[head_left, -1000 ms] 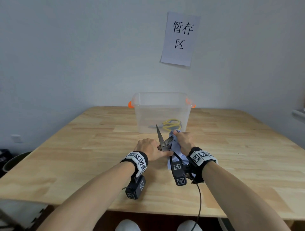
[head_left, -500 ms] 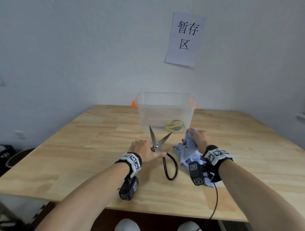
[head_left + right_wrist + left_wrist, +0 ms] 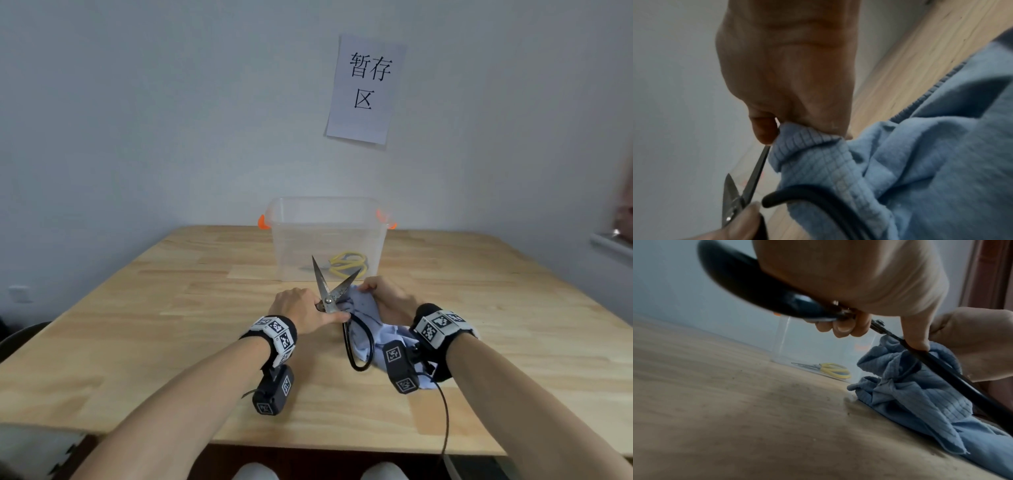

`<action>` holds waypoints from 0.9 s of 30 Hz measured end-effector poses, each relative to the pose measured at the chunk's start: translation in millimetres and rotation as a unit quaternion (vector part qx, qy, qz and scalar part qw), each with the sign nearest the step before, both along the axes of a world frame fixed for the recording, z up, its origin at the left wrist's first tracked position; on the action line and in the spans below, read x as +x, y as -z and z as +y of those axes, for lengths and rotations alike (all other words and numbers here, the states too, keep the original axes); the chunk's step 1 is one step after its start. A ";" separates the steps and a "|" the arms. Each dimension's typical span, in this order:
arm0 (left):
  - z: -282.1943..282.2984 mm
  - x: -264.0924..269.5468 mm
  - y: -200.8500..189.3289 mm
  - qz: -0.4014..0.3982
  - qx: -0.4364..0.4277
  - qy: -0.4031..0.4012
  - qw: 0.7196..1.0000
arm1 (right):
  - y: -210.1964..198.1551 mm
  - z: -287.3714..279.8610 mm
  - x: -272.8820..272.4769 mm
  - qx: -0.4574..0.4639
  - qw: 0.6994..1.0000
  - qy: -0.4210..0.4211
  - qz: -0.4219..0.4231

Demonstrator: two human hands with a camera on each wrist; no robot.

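My left hand [image 3: 303,310] grips large black-handled scissors [image 3: 330,298] near the pivot, the steel blades spread apart and pointing away from me. One black loop handle [image 3: 359,353] lies over the cloth. My right hand [image 3: 383,296] pinches a bunched light-blue ribbed cloth [image 3: 363,308] against the right blade. In the left wrist view the scissors [image 3: 764,288] cross the cloth [image 3: 910,386]. In the right wrist view the fingers [image 3: 764,128] clamp a fold of cloth [image 3: 859,162] beside the blades [image 3: 754,175].
A clear plastic bin [image 3: 329,236] with orange latches stands behind my hands on the wooden table [image 3: 154,325]; yellow-handled scissors [image 3: 347,263] lie inside it. A paper sign [image 3: 364,89] hangs on the wall. Bare tabletop stretches left and right.
A second ago the cloth was at the scissors; half a second ago the right hand had pulled it away right. Now the cloth is back against the spread blades.
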State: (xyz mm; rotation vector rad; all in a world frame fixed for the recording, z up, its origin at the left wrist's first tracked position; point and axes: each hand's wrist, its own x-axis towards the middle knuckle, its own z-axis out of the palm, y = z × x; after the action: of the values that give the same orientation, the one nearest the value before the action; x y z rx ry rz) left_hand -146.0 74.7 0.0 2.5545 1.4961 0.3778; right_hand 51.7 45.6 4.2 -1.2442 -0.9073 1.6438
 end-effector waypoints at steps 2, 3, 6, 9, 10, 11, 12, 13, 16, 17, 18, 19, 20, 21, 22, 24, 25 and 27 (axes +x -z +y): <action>-0.2 2.4 -0.6 -0.001 -0.001 0.002 1.000 | 1.1 -1.9 -0.5 0.006 1.000 -0.005 -0.008; -0.4 3.2 -1.0 -0.001 -0.001 0.003 1.000 | 1.7 -2.2 -0.7 0.015 1.000 -0.005 -0.017; -1.2 3.6 -1.9 -0.005 0.003 0.005 1.000 | 5.9 -3.9 -0.1 0.069 0.996 0.014 -0.063; -2.1 3.3 -2.7 -0.002 0.003 0.005 1.000 | 7.9 -5.1 3.8 0.100 0.982 0.102 -0.123; -2.4 3.7 -2.7 0.000 0.002 0.004 1.000 | 9.3 -4.7 5.5 0.103 0.981 0.112 -0.123; -2.7 3.8 -2.5 0.000 0.002 0.004 1.000 | 10.1 -4.2 6.2 0.100 0.983 0.112 -0.109; -2.8 3.8 -2.1 -0.001 0.001 0.005 1.000 | 10.5 -3.7 6.0 0.089 0.987 0.103 -0.088; -2.5 3.7 -1.6 -0.002 0.000 0.006 1.000 | 9.8 -3.6 5.4 0.073 0.991 0.091 -0.058; -1.1 3.9 1.3 -0.010 -0.007 0.006 1.000 | 5.0 -8.6 5.7 0.043 0.998 0.033 0.035; -0.6 3.7 1.9 -0.013 -0.009 0.004 1.000 | 2.9 -10.9 5.5 0.053 0.997 0.013 0.050; -0.5 3.2 2.6 -0.015 -0.011 0.002 1.000 | 0.9 -13.9 4.9 0.066 0.996 0.000 0.055; -0.3 2.8 2.8 -0.016 -0.012 0.001 1.000 | 0.5 -15.8 4.7 0.077 0.995 0.001 0.056; 0.0 3.0 3.1 -0.018 -0.013 0.000 1.000 | 1.3 -17.0 4.5 0.087 0.995 0.010 0.053; -0.1 3.2 3.2 -0.020 -0.015 0.000 1.000 | 3.4 -17.1 3.7 0.097 0.994 0.023 0.049; -0.6 4.1 3.2 -0.022 -0.019 0.003 1.000 | 6.0 -17.3 1.9 0.106 0.993 0.037 0.044; -1.9 6.9 4.4 -0.024 -0.023 0.011 0.999 | 11.6 -15.2 -2.3 0.121 0.991 0.057 0.020; -2.3 8.2 5.2 -0.024 -0.024 0.014 0.999 | 13.0 -14.7 -4.8 0.127 0.990 0.059 0.002; -2.8 10.3 6.8 -0.030 -0.028 0.012 0.999 | 16.0 -15.5 -8.3 0.136 0.988 0.068 -0.010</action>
State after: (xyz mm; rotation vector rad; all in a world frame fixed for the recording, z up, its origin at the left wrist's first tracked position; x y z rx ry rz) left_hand -135.7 72.0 -6.7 2.4913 1.4341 0.4000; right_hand 43.4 30.1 -11.7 -1.1103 -1.0000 1.3515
